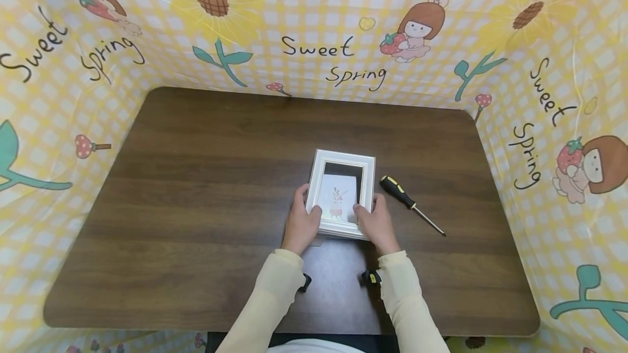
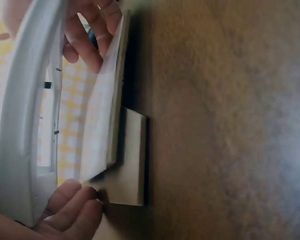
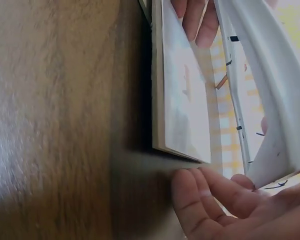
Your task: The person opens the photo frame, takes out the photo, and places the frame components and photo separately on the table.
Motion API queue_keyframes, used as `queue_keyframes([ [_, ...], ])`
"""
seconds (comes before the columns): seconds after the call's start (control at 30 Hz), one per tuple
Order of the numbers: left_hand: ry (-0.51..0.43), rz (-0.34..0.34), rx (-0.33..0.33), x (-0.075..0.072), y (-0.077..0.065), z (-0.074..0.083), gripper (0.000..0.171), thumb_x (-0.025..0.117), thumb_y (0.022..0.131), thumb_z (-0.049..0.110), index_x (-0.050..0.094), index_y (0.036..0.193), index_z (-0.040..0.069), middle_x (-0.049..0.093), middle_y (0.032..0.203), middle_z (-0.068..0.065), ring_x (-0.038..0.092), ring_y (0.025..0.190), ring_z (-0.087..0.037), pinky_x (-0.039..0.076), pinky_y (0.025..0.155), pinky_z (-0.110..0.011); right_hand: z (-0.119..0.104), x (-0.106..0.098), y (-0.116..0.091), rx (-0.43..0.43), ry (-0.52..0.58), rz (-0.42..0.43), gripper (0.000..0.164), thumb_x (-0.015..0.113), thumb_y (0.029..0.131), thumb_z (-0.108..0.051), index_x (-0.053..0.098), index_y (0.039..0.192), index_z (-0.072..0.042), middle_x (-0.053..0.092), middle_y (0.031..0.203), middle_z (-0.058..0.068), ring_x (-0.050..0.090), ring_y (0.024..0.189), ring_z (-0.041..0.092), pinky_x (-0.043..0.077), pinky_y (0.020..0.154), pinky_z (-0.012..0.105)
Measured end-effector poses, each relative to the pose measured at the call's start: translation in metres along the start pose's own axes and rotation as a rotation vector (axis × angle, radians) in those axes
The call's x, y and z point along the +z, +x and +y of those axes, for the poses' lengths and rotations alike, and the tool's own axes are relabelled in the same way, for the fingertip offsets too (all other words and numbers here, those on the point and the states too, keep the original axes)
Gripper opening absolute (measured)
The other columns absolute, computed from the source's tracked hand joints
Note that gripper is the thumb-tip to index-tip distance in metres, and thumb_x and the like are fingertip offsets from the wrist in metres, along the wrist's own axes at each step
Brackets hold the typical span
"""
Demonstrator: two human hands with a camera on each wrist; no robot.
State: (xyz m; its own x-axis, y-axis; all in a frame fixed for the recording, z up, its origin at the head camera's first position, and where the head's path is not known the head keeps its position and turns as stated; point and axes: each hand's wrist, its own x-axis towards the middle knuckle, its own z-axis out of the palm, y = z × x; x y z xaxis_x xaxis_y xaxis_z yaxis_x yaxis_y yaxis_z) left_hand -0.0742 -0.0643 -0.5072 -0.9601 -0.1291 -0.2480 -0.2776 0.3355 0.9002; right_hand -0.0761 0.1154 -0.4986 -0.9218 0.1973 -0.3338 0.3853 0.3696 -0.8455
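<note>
My left hand and right hand grip the two sides of a white picture frame, thumbs on its front, fingers curled beneath. Through its opening a card with a potted plant drawn on it shows, along with a dark strip. In the left wrist view, a gap separates the raised frame from the card, which lies on a thin backing board. Below that board, close over the table, a tan flat piece sticks out. Fingertips of the right hand come near the board's edge.
A black-and-yellow screwdriver lies right of the frame, its tip pointing toward the front right. The brown wooden table has rounded corners. Yellow checked cloth stands around its back and sides. Small black devices sit at both wrists.
</note>
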Motion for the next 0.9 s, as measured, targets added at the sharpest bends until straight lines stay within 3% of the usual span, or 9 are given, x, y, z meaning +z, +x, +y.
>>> queue_keyframes([
  [0.37,-0.045,-0.007,-0.006,0.005,0.006,-0.001,0.060,0.054,0.093,0.014,0.039,0.151,0.017,0.059,0.132,-0.014,0.057,0.116,-0.031,0.041,0.098,-0.052,0.001,0.000,-0.001,0.027,0.074,0.017,0.047,0.063,0.093,-0.015,0.043,0.133,0.002,0.058,0.121,0.023,0.054,0.108,0.034,0.042,0.094,0.046],
  [0.53,0.002,0.009,-0.002,0.005,0.005,0.002,0.061,0.055,0.093,0.018,0.039,0.152,0.020,0.057,0.137,-0.016,0.056,0.115,-0.032,0.042,0.097,-0.054,-0.003,-0.001,-0.003,-0.003,0.024,0.043,0.049,0.061,0.094,-0.017,0.043,0.135,0.003,0.057,0.124,0.026,0.054,0.111,0.037,0.041,0.097,0.050],
  [0.67,0.067,0.052,0.045,0.002,0.005,0.006,0.060,0.059,0.094,0.022,0.040,0.151,0.021,0.057,0.133,-0.020,0.054,0.114,-0.034,0.043,0.093,-0.054,-0.012,-0.004,-0.004,-0.092,-0.079,0.089,0.048,0.061,0.097,-0.021,0.049,0.137,0.002,0.056,0.121,0.025,0.054,0.110,0.038,0.042,0.095,0.053],
  [0.8,0.113,0.109,0.085,-0.003,0.010,0.009,0.059,0.065,0.094,0.026,0.044,0.149,0.020,0.059,0.114,-0.020,0.053,0.100,-0.034,0.045,0.081,-0.051,-0.021,-0.005,-0.001,-0.187,-0.198,0.120,0.026,0.056,0.100,-0.024,0.064,0.118,-0.006,0.061,0.101,0.020,0.055,0.097,0.035,0.044,0.082,0.050],
  [0.9,0.129,0.142,0.090,-0.007,0.018,0.010,0.056,0.066,0.094,0.025,0.047,0.146,0.018,0.060,0.108,-0.018,0.053,0.096,-0.032,0.044,0.078,-0.049,-0.028,-0.004,0.002,-0.204,-0.248,0.099,0.018,0.050,0.100,-0.023,0.061,0.102,-0.010,0.063,0.089,0.017,0.056,0.085,0.035,0.045,0.074,0.049],
])
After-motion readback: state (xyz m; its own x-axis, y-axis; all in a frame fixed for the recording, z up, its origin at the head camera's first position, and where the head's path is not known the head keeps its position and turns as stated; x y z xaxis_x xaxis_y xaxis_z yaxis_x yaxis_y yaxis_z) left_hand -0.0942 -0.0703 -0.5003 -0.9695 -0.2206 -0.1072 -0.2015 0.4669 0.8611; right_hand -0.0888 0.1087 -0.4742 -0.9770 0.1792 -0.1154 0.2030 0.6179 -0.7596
